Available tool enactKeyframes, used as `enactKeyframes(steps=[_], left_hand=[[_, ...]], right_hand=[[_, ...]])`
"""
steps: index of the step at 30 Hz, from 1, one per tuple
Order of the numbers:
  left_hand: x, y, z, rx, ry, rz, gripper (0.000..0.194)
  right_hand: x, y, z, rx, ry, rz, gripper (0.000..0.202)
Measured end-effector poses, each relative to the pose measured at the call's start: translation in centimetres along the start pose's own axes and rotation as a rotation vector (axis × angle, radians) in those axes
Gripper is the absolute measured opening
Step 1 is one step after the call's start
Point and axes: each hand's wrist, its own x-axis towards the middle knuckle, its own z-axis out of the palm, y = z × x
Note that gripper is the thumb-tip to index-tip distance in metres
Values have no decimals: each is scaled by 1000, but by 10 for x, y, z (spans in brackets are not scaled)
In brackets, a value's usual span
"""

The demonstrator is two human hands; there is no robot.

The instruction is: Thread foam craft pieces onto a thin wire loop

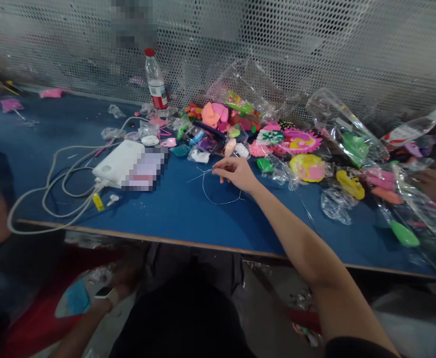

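My right hand [233,170] is above the middle of the blue table, its thumb and fingers pinched on a thin pale wire [223,203]. The wire curves into a loose loop under the hand, and its loose ends stick out to the left. Below the table edge at the lower left, an arm with a watch, which looks like my left one, reaches inward. My left hand [126,281] is dim and blurred there, near a red surface, and its fingers cannot be made out.
A white power bank [119,161] with coiled cables lies left on the table [188,219]. Behind my right hand are a bottle [156,84] and a heap of colourful foam pieces and plastic wrappers [303,141]. Other people's arms show at both sides.
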Motion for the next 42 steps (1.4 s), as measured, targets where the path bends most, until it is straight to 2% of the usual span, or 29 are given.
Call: enactKeyframes(steps=[2,4,6,8,10,12,14,16,17,19,21,22,23,27,29,32,35,42], left_hand=[[4,17,-20,188,15,1,33],[-4,49,-48,322,15,122,32],[-23,91,-82,298,-64,285,26],[-44,134,-117,237,-115,536,20],[-59,171,-151,248,-152,722,17],[-63,200,-184,314,-113,880,15],[-52,224,-218,342,-12,944,18],[-31,243,-253,351,136,921,21],[-17,250,-270,367,232,859,25],[11,259,-300,470,404,678,32],[38,259,-322,570,569,451,36],[50,258,-328,589,630,407,37],[61,255,-331,602,618,349,35],[94,245,-320,566,808,511,37],[104,243,-310,568,850,595,39],[112,245,-301,568,798,705,40],[115,245,-299,564,744,774,41],[115,241,-300,563,723,763,39]], right_hand=[[0,0,0,14,-6,-7,30],[1,1,0,20,-13,-3,29],[1,2,0,17,-17,7,29],[1,3,1,15,-23,10,29],[1,3,1,21,-25,3,31],[1,3,1,33,-25,-6,32],[1,4,1,52,-28,-17,35],[2,5,1,65,-31,-27,38],[2,6,1,64,-33,-28,38],[3,6,1,52,-35,-18,38],[2,6,1,41,-32,1,37],[2,5,1,42,-27,8,36],[2,5,1,48,-18,12,36],[2,4,3,85,-16,6,36],[2,5,2,84,-24,6,34],[2,6,1,66,-19,7,31],[2,8,-1,61,-22,-8,31],[4,13,-4,108,8,-7,33]])
